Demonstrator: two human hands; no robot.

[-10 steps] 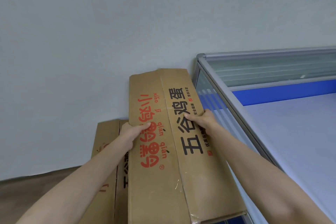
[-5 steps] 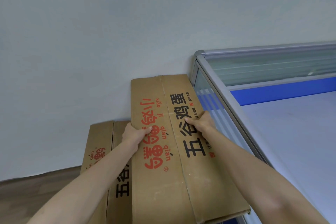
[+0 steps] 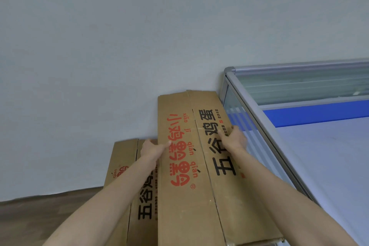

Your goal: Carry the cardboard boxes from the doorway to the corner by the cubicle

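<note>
I hold a flattened cardboard box [image 3: 191,166] with red and black printed characters, tilted up toward the wall in the corner. My left hand [image 3: 152,149] grips its left edge, thumb lying across the printed face. My right hand [image 3: 234,140] grips its right edge beside the cubicle partition, fingers hidden behind the card. A second flattened cardboard box [image 3: 123,168] leans against the wall just to the left, partly covered by the held one and by my left forearm.
The cubicle partition [image 3: 259,118], with a metal frame and glass and blue panels, runs along the right. A pale desk surface [image 3: 329,162] lies beyond it. A plain wall [image 3: 119,56] fills the back. A strip of wooden floor [image 3: 40,215] shows at lower left.
The held box has sunk lower against the wall and closer to the partition corner. More of the second box at the left shows. Both hands keep their grip.
</note>
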